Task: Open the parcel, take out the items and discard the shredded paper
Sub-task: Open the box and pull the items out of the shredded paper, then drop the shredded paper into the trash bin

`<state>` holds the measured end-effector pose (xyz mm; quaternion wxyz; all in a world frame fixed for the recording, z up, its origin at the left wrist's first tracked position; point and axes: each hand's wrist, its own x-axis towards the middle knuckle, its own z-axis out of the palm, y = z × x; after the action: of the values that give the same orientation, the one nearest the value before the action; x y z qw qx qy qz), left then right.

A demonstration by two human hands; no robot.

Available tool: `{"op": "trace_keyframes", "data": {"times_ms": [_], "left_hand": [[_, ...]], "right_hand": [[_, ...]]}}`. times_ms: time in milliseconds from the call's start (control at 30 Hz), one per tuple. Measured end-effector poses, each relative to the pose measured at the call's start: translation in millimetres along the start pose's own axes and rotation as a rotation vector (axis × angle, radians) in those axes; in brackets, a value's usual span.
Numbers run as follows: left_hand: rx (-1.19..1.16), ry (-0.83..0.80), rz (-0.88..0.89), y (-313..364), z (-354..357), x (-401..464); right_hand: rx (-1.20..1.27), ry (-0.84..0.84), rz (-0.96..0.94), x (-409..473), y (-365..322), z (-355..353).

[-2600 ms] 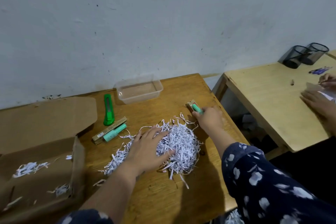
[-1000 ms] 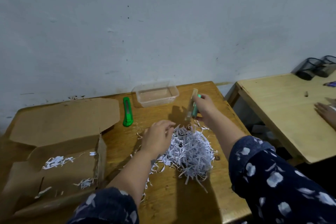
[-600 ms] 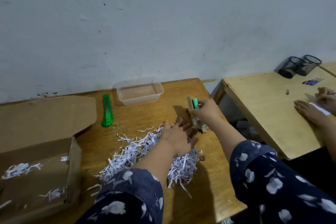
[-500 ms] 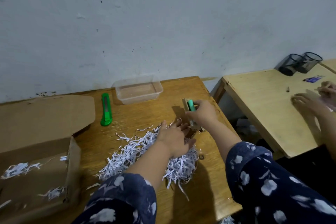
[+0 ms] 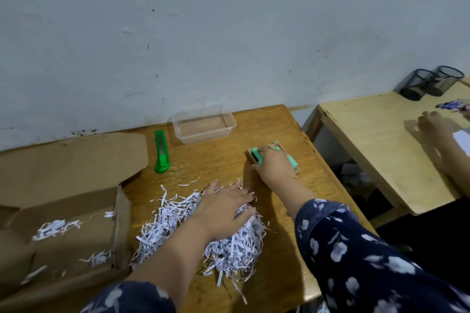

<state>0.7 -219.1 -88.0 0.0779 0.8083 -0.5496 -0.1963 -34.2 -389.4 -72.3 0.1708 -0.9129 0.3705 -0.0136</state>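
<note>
The opened cardboard parcel (image 5: pixel 63 231) lies at the table's left, flap up, with a few paper shreds inside. A heap of white shredded paper (image 5: pixel 178 226) sits mid-table. My left hand (image 5: pixel 223 208) rests flat on the heap, fingers spread. My right hand (image 5: pixel 273 164) presses down on the carded teal items (image 5: pixel 292 161), flat on the wood at the table's right side; the hand covers most of them.
A green box cutter (image 5: pixel 161 152) and a clear plastic tub (image 5: pixel 203 124) lie near the wall. A second table (image 5: pixel 381 150) stands to the right across a gap, with another person's hand (image 5: pixel 437 132) and two black mesh cups (image 5: pixel 432 82).
My right hand lowered the carded teal items from mid-air flat onto the table. My left hand settled flat on the shredded paper heap.
</note>
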Motion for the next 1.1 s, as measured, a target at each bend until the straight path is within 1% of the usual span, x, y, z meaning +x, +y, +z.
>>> {"op": "trace_keyframes", "data": {"times_ms": [100,167,233,300,367,433,533,633,733,800,900,1000,1100], "left_hand": [[-0.063,0.125,-0.026,-3,-6,-6],[-0.084,0.221,-0.051,-4,-9,-11],[-0.082,0.306,-0.12,-9,-10,-18],[-0.053,0.357,-0.246,-17,-7,-25],[-0.02,0.33,-0.404,-29,-2,-34],[-0.031,0.238,-0.543,-42,2,-47],[-0.132,0.109,-0.638,-54,2,-69],[-0.238,0.071,-0.613,-53,5,-86],[-0.29,0.111,-0.543,-42,13,-99],[-0.274,0.134,-0.501,-37,18,-108],[-0.21,0.178,-0.456,-34,30,-124],[-0.156,0.228,-0.44,-38,41,-131],[-0.134,0.281,-0.426,-44,44,-121]], "right_hand": [[0.028,0.151,-0.065,-19,8,7],[0.054,0.206,-0.049,-36,16,13],[0.081,0.166,-0.019,-53,24,18],[0.104,0.086,-0.017,-66,32,22],[0.123,0.042,-0.005,-76,35,24],[0.156,0.035,0.013,-89,35,25],[0.177,0.06,0.022,-113,31,31],[0.245,-0.002,-0.021,-136,22,38],[0.406,-0.115,-0.085,-157,6,41],[0.424,-0.147,-0.137,-167,-3,44],[0.315,-0.153,-0.196,-175,-9,48],[0.145,-0.101,-0.255,-172,-11,53],[0.047,-0.075,-0.302,-155,-10,56]]}}
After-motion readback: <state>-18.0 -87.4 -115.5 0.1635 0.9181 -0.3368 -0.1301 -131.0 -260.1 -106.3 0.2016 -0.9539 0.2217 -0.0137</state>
